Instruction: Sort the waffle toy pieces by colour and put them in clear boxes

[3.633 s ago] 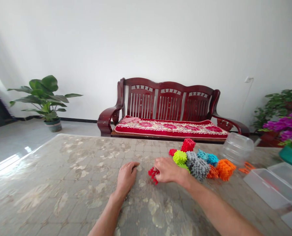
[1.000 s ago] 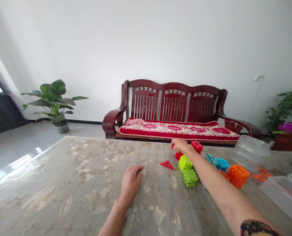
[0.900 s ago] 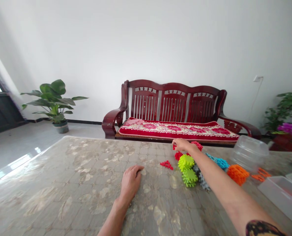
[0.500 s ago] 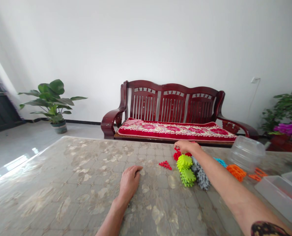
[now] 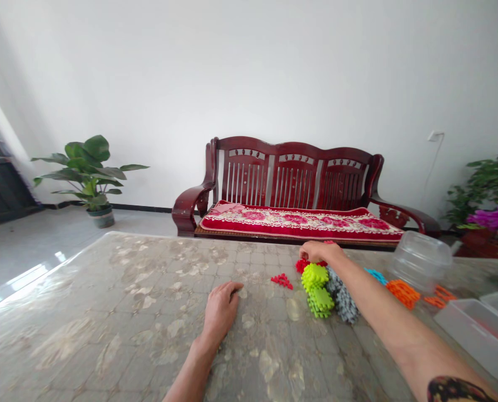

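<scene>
"Two bare hands, then. What's different from a second ago?"

"The right hand (image 5: 317, 251) was over at the far edge of the tablecloth (image 5: 148, 312), left of the red block cluster (image 5: 301, 266), pinching a small red piece. Now it's come back to the right and sits right over that cluster, fingers bent down into it. The grey blocks (image 5: 345, 301), mostly behind the forearm then, show now."

"Is it gripping anything?"

"Can't tell; its fingertips are hidden among the red pieces."

"And the left hand (image 5: 223, 306)?"

"Same spot as before: palm down on the cloth, loosely open, thumb side toward the blocks."

"Where's that flat red interlocking piece (image 5: 281, 281)?"

"Lying alone on the cloth between the two hands, farther out than the left and nearer than the right. The lime-green blocks (image 5: 318, 291) stand just to its right, with the grey ones close against them. At 3.6 seconds back, the right hand was holding red pieces near the left hand; now the two hands are well apart."
</scene>
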`<state>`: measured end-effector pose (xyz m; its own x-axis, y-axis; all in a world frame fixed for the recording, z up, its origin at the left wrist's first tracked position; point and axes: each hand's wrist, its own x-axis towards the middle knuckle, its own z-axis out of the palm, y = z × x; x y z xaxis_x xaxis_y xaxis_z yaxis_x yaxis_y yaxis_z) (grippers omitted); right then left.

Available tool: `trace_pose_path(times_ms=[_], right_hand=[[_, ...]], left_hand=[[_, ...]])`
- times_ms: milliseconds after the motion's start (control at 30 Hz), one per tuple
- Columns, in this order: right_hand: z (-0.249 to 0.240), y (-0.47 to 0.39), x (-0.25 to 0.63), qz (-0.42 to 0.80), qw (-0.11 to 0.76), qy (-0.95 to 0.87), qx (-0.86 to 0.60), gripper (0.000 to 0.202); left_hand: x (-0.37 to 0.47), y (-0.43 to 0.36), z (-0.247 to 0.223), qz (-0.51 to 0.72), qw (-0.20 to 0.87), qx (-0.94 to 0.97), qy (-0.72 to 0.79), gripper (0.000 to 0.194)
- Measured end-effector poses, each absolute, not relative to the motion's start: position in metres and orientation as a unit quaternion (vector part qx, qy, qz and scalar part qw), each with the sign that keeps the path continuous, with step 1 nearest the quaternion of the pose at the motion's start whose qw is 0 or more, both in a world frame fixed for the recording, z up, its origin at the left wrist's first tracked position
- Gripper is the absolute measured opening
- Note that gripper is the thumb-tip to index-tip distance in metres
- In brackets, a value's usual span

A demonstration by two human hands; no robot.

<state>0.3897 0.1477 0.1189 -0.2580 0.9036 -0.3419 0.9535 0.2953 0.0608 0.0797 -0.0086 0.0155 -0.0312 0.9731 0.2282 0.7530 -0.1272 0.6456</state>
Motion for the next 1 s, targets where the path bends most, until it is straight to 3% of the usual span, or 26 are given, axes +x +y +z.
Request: trace_pose_path(times_ms=[400, 767, 1000], right_hand=[[0.119, 0.147, 0.382, -0.074, 0.131, 0.808, 0.570, 0.048], [0.099, 0.074, 0.305, -0.045, 0.127, 0.871, 0.473, 0.030], [0.091, 0.071, 0.305, -0.029, 0.085, 0.885, 0.457, 0.034]], left_hand=[[0.079, -0.008, 0.014, 0.329, 0.160, 0.678, 0.638, 0.032], [0.079, -0.008, 0.013, 0.328, 0.164, 0.683, 0.632, 0.032], [0.080, -0.009, 0.016, 0.327, 0.170, 0.681, 0.633, 0.032]])
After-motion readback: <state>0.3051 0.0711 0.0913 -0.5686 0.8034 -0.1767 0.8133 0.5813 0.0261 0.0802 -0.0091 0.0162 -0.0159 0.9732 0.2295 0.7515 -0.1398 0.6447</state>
